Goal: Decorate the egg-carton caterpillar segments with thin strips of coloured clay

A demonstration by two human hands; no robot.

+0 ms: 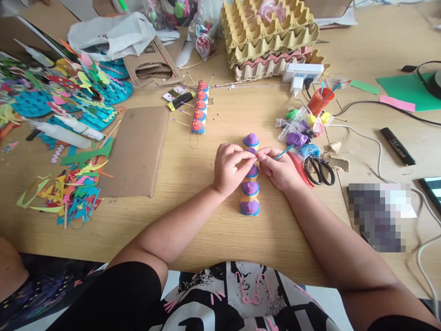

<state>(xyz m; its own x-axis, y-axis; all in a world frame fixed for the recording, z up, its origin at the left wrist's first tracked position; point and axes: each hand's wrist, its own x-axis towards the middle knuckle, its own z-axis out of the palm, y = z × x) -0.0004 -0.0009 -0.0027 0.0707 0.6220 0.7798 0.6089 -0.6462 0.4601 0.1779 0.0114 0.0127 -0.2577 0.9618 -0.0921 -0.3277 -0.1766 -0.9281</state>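
A strip of egg-carton cups (250, 187), coated in purple and blue clay like a caterpillar, lies lengthwise on the table under my hands. My left hand (230, 166) is closed in a pinch above its left side. Its fingertips meet those of my right hand (280, 171) over the strip; whatever is pinched there is too small to make out. A thin blue clay tool (284, 152) is tucked in my right hand, its tip pointing up and right. Both hands partly cover the strip's upper cups.
A finished-looking red-and-blue egg-carton caterpillar (199, 110) with pin-like legs stands farther back. Scissors (319, 170), bagged clay (296, 139) and a red cup (320, 101) lie right. Cardboard (134, 151) and paper scraps (77, 193) are left. Egg trays (272, 37) are stacked behind. A cable (379, 156) crosses the right side.
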